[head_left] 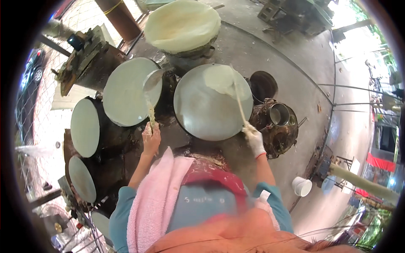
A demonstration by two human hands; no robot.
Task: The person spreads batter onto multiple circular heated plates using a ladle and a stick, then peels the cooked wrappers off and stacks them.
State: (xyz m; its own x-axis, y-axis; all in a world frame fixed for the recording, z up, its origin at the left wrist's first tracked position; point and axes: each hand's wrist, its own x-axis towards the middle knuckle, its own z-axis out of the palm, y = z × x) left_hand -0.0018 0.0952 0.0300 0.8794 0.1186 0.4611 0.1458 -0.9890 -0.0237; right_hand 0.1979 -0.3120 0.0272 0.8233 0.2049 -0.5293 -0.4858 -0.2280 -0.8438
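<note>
Left grip (152, 135) closed round the ladle (152, 80), right grip (254, 140) round the stick (239, 102), tip at the pan's (198, 107) one o'clock; pressing too hard could tear the batter (217, 80).

Open floor (303, 99) beside dark pot (265, 84)

Teal sleeves (274, 196) and one white glove (254, 141) are worn.

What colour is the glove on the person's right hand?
The glove is white, with a red band at the wrist, best seen in the head view.
</note>
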